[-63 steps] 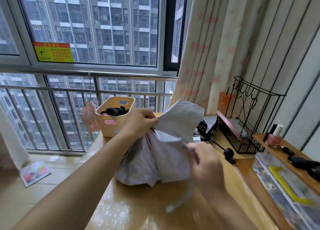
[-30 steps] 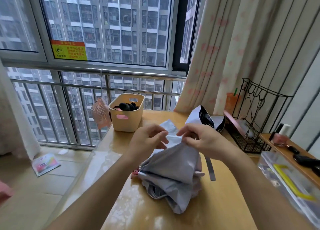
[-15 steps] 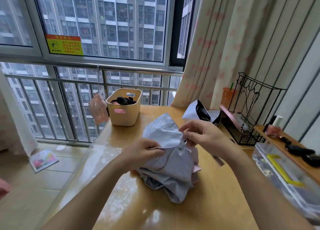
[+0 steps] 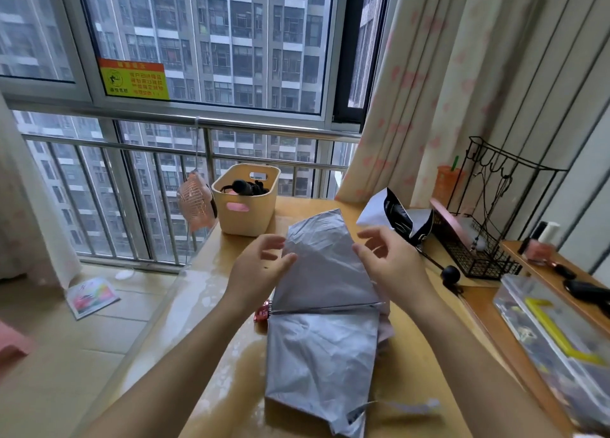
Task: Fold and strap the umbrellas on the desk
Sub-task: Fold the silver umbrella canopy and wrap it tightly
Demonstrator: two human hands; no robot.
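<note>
The grey umbrella [image 4: 323, 338] lies part-folded along the middle of the table [image 4: 211, 292], its upper flap raised between both hands. The left hand [image 4: 260, 269] and the right hand [image 4: 391, 264] flank that flap at its edges, fingers loosely spread and gripping nothing. A black-and-white umbrella [image 4: 397, 215] lies behind, near the right hand

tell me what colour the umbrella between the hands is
The umbrella is plain silvery grey, best seen in the head view.

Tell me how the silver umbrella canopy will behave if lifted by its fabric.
Likely floppy: the silver canopy lies creased on the desk. The thin metal rib across it probably stiffens only that line. Its glossy fabric may slip.
</note>
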